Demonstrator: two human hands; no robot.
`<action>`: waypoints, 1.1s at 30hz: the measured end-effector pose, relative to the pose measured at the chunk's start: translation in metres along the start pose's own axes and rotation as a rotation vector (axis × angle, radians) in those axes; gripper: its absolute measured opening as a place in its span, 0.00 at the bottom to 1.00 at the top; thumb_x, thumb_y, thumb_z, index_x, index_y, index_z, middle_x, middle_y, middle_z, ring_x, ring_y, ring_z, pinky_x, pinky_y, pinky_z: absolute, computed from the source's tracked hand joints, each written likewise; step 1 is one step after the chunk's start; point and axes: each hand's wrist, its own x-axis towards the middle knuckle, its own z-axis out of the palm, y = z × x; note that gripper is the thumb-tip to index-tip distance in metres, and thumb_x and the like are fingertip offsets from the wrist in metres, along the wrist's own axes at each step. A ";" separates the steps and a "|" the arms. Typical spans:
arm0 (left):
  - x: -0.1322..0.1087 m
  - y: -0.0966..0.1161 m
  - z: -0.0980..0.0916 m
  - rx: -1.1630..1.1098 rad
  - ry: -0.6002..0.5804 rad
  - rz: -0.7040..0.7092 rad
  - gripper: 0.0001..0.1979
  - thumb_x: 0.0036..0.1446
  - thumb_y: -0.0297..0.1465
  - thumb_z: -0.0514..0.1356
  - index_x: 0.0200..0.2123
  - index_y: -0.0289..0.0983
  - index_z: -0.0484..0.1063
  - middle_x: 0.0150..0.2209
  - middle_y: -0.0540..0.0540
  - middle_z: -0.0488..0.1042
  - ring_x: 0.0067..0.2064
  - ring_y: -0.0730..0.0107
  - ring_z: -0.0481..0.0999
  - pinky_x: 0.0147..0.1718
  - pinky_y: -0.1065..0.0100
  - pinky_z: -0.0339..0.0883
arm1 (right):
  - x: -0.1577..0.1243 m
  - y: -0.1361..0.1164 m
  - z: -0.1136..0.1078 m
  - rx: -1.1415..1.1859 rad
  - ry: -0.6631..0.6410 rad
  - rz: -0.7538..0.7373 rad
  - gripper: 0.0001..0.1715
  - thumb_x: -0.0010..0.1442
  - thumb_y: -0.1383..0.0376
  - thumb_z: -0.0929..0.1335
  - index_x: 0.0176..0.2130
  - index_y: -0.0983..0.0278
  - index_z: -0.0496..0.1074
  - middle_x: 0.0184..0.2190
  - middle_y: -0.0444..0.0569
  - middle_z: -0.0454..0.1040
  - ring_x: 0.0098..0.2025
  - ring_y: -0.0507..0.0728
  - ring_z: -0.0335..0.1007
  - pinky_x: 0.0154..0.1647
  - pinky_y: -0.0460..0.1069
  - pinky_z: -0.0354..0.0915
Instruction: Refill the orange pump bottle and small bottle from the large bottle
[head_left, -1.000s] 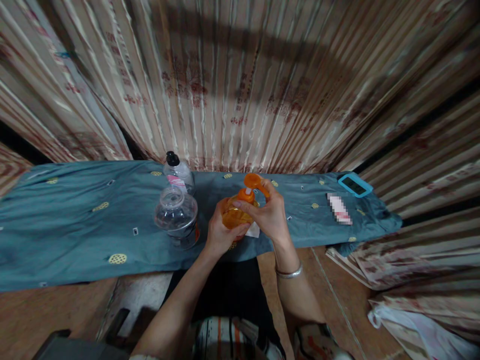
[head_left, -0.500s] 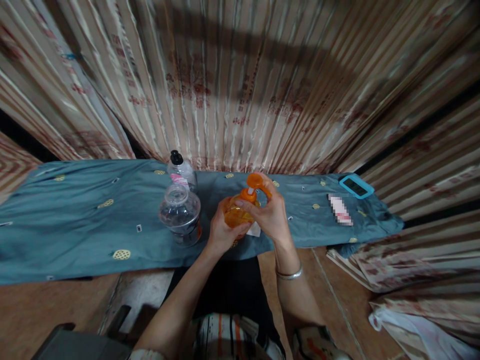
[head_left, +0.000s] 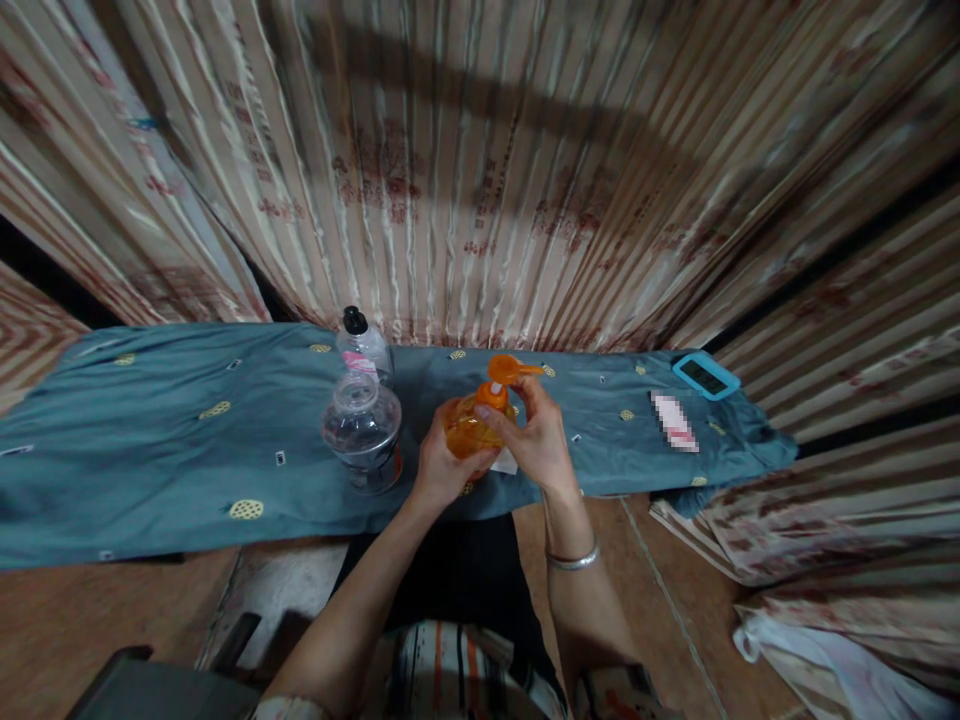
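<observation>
An orange pump bottle [head_left: 466,432] with amber see-through sides is held upright over the cloth-covered table. My left hand [head_left: 441,462] wraps round its body from the left, fingers closed. At its neck, my right hand [head_left: 541,435] has thumb and fingers closed about the orange pump head [head_left: 512,369], whose spout points right. Beneath the bottle a bit of white paper [head_left: 505,461] shows. To the left stands a clear wide jar-like bottle [head_left: 363,430] with an open mouth. Behind it is a clear bottle with a black cap [head_left: 364,345] and a pink label.
A teal cloth [head_left: 172,450] with a pineapple print covers the long table. Toward the right end lie a blue digital clock [head_left: 706,376] and a blurred pink-white packet [head_left: 674,421]. Striped curtains [head_left: 465,180] hang close behind. A grey chair [head_left: 157,685] stands at lower left.
The orange spout has turned from pointing toward me at the lower right to pointing right. My right fingers have shifted with it, while my left hand keeps its hold on the bottle.
</observation>
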 end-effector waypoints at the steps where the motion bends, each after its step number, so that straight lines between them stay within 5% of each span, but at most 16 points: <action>1: 0.000 0.000 0.000 0.002 0.001 -0.001 0.38 0.40 0.35 0.76 0.55 0.41 0.68 0.50 0.43 0.81 0.51 0.55 0.82 0.52 0.56 0.75 | -0.001 0.000 -0.002 0.020 -0.055 -0.013 0.20 0.60 0.53 0.75 0.49 0.58 0.76 0.54 0.55 0.78 0.60 0.65 0.73 0.68 0.65 0.64; 5: 0.000 0.001 0.000 0.010 0.003 0.005 0.38 0.41 0.35 0.76 0.55 0.41 0.68 0.51 0.44 0.80 0.51 0.56 0.82 0.53 0.56 0.75 | -0.001 -0.003 -0.006 0.030 -0.180 -0.028 0.24 0.65 0.51 0.71 0.55 0.59 0.76 0.59 0.56 0.76 0.66 0.64 0.70 0.70 0.63 0.62; 8: 0.000 0.002 0.000 0.026 0.003 0.011 0.37 0.41 0.36 0.76 0.54 0.41 0.68 0.50 0.44 0.81 0.50 0.56 0.82 0.52 0.56 0.75 | 0.000 -0.007 0.000 -0.051 -0.058 0.007 0.33 0.56 0.50 0.77 0.55 0.62 0.73 0.62 0.62 0.73 0.68 0.69 0.66 0.71 0.68 0.59; 12: 0.000 0.002 0.000 0.026 -0.003 0.012 0.37 0.40 0.36 0.76 0.55 0.40 0.68 0.50 0.43 0.80 0.49 0.55 0.82 0.52 0.56 0.76 | 0.002 -0.011 0.005 -0.117 0.064 0.017 0.26 0.53 0.53 0.79 0.45 0.62 0.73 0.63 0.66 0.72 0.70 0.71 0.63 0.72 0.71 0.56; 19: 0.001 -0.002 0.000 0.013 -0.007 0.013 0.39 0.41 0.35 0.77 0.56 0.41 0.68 0.52 0.43 0.80 0.52 0.54 0.82 0.53 0.55 0.76 | 0.002 -0.009 -0.008 -0.065 -0.193 -0.060 0.24 0.67 0.53 0.68 0.58 0.61 0.75 0.64 0.55 0.73 0.69 0.62 0.66 0.74 0.61 0.57; 24: 0.000 -0.003 0.002 0.017 0.005 0.009 0.38 0.41 0.35 0.77 0.55 0.41 0.68 0.51 0.43 0.80 0.51 0.55 0.83 0.53 0.55 0.76 | 0.003 -0.009 0.002 -0.132 0.006 -0.014 0.29 0.57 0.52 0.77 0.51 0.64 0.74 0.61 0.64 0.74 0.69 0.72 0.64 0.71 0.70 0.57; 27: 0.000 -0.002 0.002 0.027 0.017 0.010 0.39 0.40 0.35 0.78 0.55 0.41 0.68 0.50 0.44 0.80 0.49 0.55 0.83 0.53 0.55 0.77 | 0.003 -0.011 0.006 -0.152 0.072 -0.009 0.22 0.55 0.53 0.78 0.42 0.63 0.74 0.58 0.65 0.76 0.68 0.75 0.64 0.70 0.72 0.57; 30: 0.000 -0.002 0.002 0.034 0.013 0.012 0.39 0.39 0.36 0.78 0.55 0.41 0.68 0.50 0.43 0.80 0.51 0.54 0.82 0.54 0.54 0.76 | 0.003 -0.012 0.001 -0.115 -0.040 -0.040 0.17 0.61 0.56 0.74 0.46 0.62 0.76 0.56 0.59 0.78 0.68 0.69 0.67 0.71 0.66 0.59; 33: 0.000 -0.002 0.001 0.028 -0.008 0.002 0.39 0.39 0.35 0.78 0.55 0.41 0.68 0.51 0.43 0.80 0.52 0.53 0.82 0.55 0.53 0.75 | 0.003 -0.009 -0.005 -0.048 -0.180 -0.048 0.24 0.66 0.55 0.69 0.56 0.65 0.76 0.59 0.58 0.77 0.66 0.64 0.70 0.71 0.62 0.61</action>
